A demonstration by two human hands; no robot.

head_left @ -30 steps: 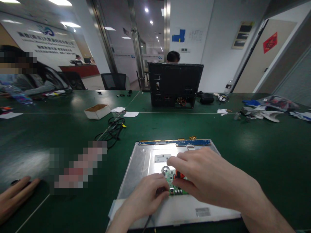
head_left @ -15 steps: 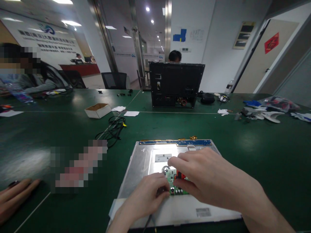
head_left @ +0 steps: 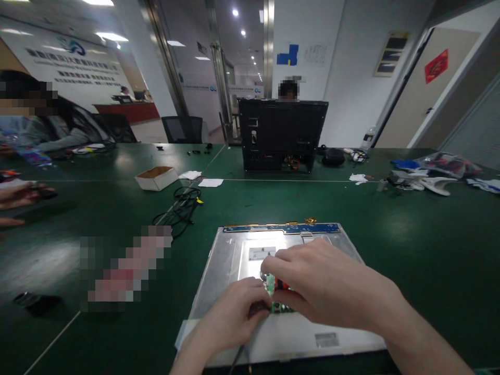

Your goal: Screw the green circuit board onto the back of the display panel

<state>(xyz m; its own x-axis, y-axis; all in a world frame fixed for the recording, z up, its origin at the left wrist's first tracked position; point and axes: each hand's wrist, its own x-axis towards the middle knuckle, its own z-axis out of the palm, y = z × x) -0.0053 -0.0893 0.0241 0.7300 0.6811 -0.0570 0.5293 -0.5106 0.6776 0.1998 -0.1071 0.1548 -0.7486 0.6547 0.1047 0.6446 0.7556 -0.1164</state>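
A silver display panel (head_left: 219, 276) lies flat on the table in front of me, with a blue circuit strip (head_left: 258, 228) along its far edge. On its middle sits a small green circuit board (head_left: 287, 308), mostly covered by my hands. My left hand (head_left: 238, 307) has its fingers curled in a pinch at the board's left edge. Above the board, my right hand (head_left: 324, 281) is closed around a red-and-black screwdriver (head_left: 279, 284), whose tip is hidden. A thin black cable (head_left: 236, 359) runs out below my left hand.
A black monitor casing (head_left: 283, 135) stands upright across the table. Left are a white box (head_left: 157, 178), coiled black cables (head_left: 182, 208) and a dark object (head_left: 37, 301). A co-worker's hand (head_left: 23, 197) is at the far left. Bags and scraps (head_left: 425, 177) lie right.
My right hand has shifted slightly left with the screwdriver; my left hand is nearly still. The co-worker's hand has lifted off the dark object and moved up and away at left.
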